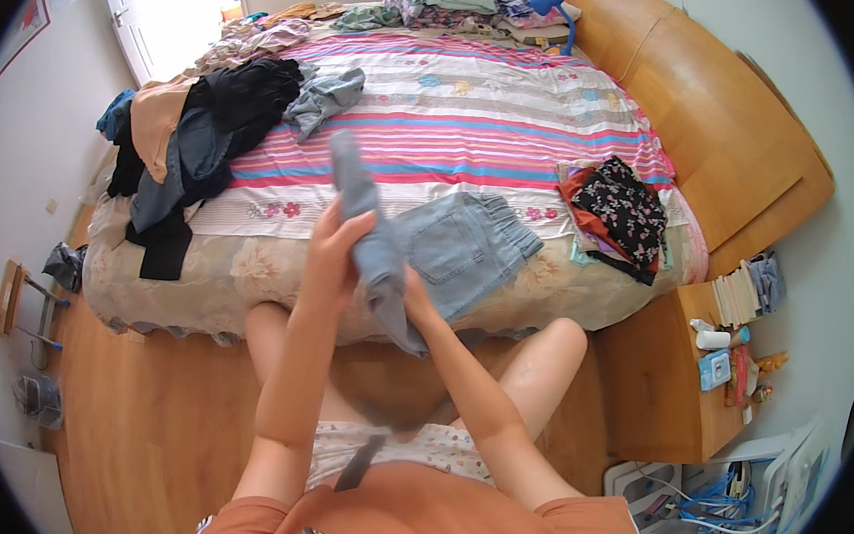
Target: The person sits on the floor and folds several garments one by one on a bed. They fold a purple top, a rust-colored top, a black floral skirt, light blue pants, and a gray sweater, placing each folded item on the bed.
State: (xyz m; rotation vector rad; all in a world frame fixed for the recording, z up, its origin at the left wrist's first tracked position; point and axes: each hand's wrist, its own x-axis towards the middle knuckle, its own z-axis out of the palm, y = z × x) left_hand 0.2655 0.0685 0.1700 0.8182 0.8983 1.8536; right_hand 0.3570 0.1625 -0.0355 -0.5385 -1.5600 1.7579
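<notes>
Both my hands grip a bundled piece of light blue denim, raised above the near edge of the bed. My left hand holds its left side, the thumb laid across the cloth. Lower down, my right hand grips the right side; some of its fingers are hidden behind the fabric. Light blue denim with an elastic waistband and a back pocket lies flat on the bed just beyond. Whether it joins the held piece behind my hands, I cannot tell.
A striped sheet covers the bed. Dark and peach clothes are heaped at left; folded garments are stacked at right. A wooden nightstand with books stands right of my knees. Blue cables lie at lower right.
</notes>
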